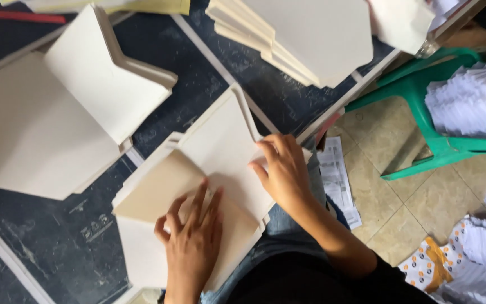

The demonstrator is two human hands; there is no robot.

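Observation:
A stack of cream paper sheets with pointed flaps [220, 141] lies at the near edge of a dark table [170, 62]. My left hand [192, 242] presses flat, fingers spread, on the tan folded sheet [164, 188] on top of that stack. My right hand [282, 171] rests on the white upper flap beside it, fingers bent over the flap's right edge. Neither hand has anything closed in its grasp.
A larger pile of the same cream sheets [46, 118] lies to the left, another pile [299, 39] at the top. A green plastic stool [423, 112] holds white paper bundles [473, 95]. More bundles [485, 247] and a printed sheet [338, 180] lie on the tiled floor.

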